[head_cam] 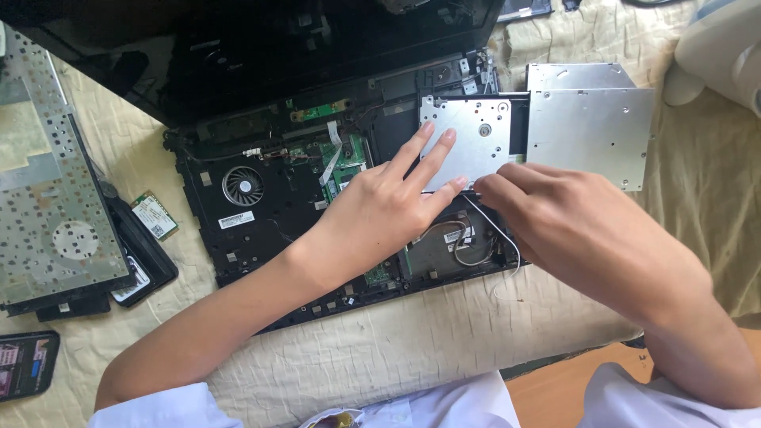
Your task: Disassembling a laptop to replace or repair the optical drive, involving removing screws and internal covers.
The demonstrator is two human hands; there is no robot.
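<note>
An opened black laptop base [261,214] lies on a cream cloth, with its fan [242,185] and green circuit board [349,162] exposed. My left hand [380,210] rests over the board, fingers spread, with the fingertips on a silver metal drive [468,139] seated in the base. My right hand [579,230] is curled at the drive's lower right corner, fingertips pinched close to its edge beside thin white wires [487,238]. Whether the fingers grip the drive or a wire is hidden.
A second silver drive [590,119] lies to the right of the base. The detached keyboard [47,182] lies upside down at the left, with a small green card [154,215] beside it. A phone [24,364] sits at the lower left. The dark laptop screen [261,47] lies at the back.
</note>
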